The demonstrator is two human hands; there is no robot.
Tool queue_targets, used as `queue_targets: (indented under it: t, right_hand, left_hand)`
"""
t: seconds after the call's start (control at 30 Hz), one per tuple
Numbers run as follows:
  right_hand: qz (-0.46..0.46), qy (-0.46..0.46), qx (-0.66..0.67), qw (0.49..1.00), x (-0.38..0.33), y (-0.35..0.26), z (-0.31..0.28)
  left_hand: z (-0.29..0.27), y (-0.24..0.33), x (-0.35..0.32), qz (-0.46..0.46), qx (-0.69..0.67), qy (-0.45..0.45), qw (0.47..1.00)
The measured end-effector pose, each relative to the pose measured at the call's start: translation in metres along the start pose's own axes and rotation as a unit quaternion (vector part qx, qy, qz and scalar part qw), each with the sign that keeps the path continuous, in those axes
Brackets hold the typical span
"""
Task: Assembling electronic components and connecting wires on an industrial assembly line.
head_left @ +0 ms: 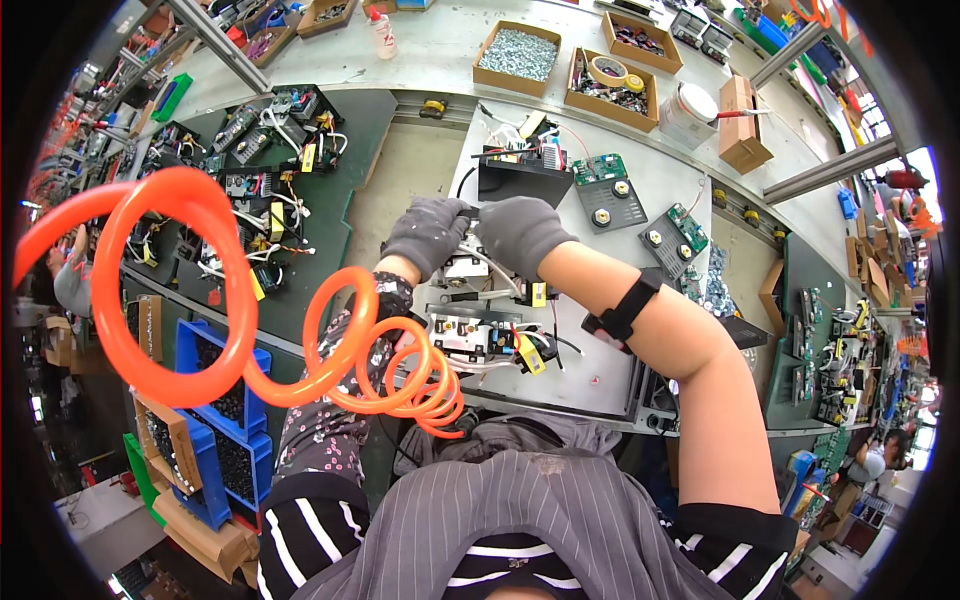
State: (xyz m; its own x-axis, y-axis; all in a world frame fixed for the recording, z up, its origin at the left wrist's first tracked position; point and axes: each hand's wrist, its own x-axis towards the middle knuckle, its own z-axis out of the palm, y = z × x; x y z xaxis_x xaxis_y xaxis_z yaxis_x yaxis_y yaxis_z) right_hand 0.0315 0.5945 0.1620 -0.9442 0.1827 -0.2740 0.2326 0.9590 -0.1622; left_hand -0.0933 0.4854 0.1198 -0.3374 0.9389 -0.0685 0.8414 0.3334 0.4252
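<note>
Wired electronic assembly (466, 268) sits on the desk (600, 385), partly hidden by gloved left hand (428, 236) and right hand (522, 237), curled close together apparently to steady work; what they pinch cannot be told. Ahead, likely for easy reach, one cardboard box (512, 86) holds silvery parts (518, 55); blue bins (205, 485) hold black pieces (240, 477).

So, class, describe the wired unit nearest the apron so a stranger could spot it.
Find the pale grey work surface just beyond the pinstriped apron. On its near part sits a wired unit with a yellow label. Unlike the similar unit beyond it, nearer the left hand and right hand, it is closest to the apron.
</note>
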Motion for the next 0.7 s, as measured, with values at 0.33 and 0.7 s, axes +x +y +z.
queue_targets:
  t: [0.33, 0.7]
  right_hand:
    - [0.316, -0.024, 0.813, 0.489, 0.021, -0.026, 0.035]
    - [-0.048, 0.088, -0.078, 0.992, 0.005, -0.029, -0.027]
  left_hand:
    - [0.011, -0.004, -0.015, -0.012, -0.012, 0.052, 0.999]
    - [-0.002, 0.0, -0.01, -0.005, -0.005, 0.025, 1.0]
